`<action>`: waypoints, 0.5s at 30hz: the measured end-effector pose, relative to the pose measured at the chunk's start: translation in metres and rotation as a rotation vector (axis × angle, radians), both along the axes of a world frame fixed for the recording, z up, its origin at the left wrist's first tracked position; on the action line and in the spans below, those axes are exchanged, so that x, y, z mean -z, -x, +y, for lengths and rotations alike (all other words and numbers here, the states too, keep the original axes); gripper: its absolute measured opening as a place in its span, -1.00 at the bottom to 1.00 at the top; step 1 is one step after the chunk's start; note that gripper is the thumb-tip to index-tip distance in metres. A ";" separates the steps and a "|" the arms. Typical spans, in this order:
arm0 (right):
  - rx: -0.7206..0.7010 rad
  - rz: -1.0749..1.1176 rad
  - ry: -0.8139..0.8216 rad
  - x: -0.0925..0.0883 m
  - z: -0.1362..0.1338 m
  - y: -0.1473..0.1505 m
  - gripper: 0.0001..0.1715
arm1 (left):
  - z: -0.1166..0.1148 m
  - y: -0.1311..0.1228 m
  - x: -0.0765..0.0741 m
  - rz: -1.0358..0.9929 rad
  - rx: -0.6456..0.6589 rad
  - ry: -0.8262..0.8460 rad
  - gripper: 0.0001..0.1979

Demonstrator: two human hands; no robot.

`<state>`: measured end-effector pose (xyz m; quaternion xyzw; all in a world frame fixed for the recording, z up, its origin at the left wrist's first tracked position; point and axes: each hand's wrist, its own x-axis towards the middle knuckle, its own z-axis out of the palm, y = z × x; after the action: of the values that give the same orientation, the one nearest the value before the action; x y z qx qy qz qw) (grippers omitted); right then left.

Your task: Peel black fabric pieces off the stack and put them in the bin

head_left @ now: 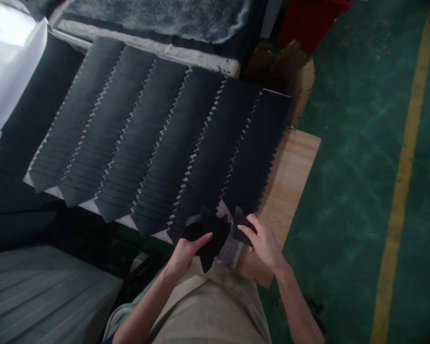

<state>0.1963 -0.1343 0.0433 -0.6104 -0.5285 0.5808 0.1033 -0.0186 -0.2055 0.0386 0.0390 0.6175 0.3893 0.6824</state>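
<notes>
Rows of overlapping dark pointed pieces (146, 138), flat like cut fabric or sheet, cover the work surface. My left hand (188, 251) grips a bunch of these dark pieces (213, 236), thumb on top, over the near end of the rows. To its right, my right hand (263, 239) pinches a single-looking dark piece (242, 227) between thumb and fingers, close to the near end of the rightmost row. Whether it is one layer or more I cannot tell. Between the hands, a bit of pale greyish surface (232, 248) shows.
A wooden board (290, 167) juts out along the right side. Behind it stand a torn cardboard box (304, 81) and a red bin (311, 21). Dark fuzzy material (157, 19) lies at the back, white sheeting (10, 62) at left. Green floor (354, 191) carries a yellow line (401, 191).
</notes>
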 end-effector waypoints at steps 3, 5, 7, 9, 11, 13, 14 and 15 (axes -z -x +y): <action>-0.175 -0.040 -0.145 0.003 0.023 -0.002 -0.68 | -0.012 0.013 -0.001 0.048 0.109 0.042 -0.49; -0.312 -0.064 -0.244 0.004 0.036 0.002 -0.73 | -0.016 0.018 -0.003 0.083 0.196 0.073 -0.52; -0.419 -0.091 -0.287 0.005 0.045 0.007 -0.75 | -0.017 0.019 -0.006 0.107 0.237 0.083 -0.50; -0.483 -0.117 -0.294 0.007 0.051 0.013 -0.76 | -0.016 0.017 -0.009 0.123 0.251 0.080 -0.48; -0.502 -0.141 -0.294 0.010 0.054 0.017 -0.77 | -0.015 0.013 -0.009 0.125 0.252 0.081 -0.46; -0.499 -0.179 -0.296 0.013 0.056 0.019 -0.79 | -0.016 0.008 -0.006 0.096 0.251 0.080 -0.46; -0.499 -0.200 -0.298 0.014 0.057 0.020 -0.80 | -0.018 0.007 -0.003 0.085 0.248 0.078 -0.47; -0.502 -0.221 -0.299 0.015 0.058 0.020 -0.81 | -0.021 0.006 0.001 0.082 0.248 0.070 -0.48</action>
<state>0.1764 -0.0758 0.0286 -0.4985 -0.7503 0.4341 -0.0128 -0.0243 -0.2260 0.0380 0.1070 0.6484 0.2782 0.7005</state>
